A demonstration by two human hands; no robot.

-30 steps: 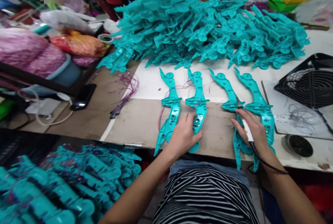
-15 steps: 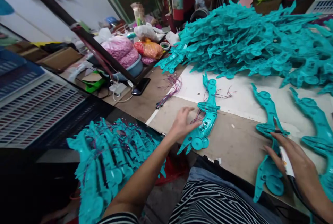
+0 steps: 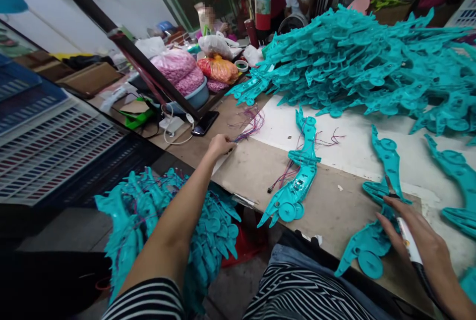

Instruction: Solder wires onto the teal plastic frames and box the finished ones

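Note:
My left hand [image 3: 220,145] is closed on the near end of a bundle of thin red and blue wires [image 3: 254,123], whose loose ends fan out on the table. A soldering iron [image 3: 408,241] with a white handle sits in my right hand [image 3: 427,233], its tip over a teal plastic part [image 3: 386,156]. Between my hands lies another teal plastic part [image 3: 308,170], with wires threaded along it and a small dark connector [image 3: 269,190] at its left. A third teal part [image 3: 451,171] is at the far right.
A large heap of teal parts [image 3: 357,62] covers the table's back right. More wired teal parts [image 3: 167,226] are stacked below at left. A phone [image 3: 205,123], charger [image 3: 171,124], dark post [image 3: 148,77] and bagged pink pieces [image 3: 176,70] stand left. Two people sit behind.
My left hand has gone left and away from the middle teal part to the wire bundle and closed on it. The teal part beneath my right hand has turned slightly.

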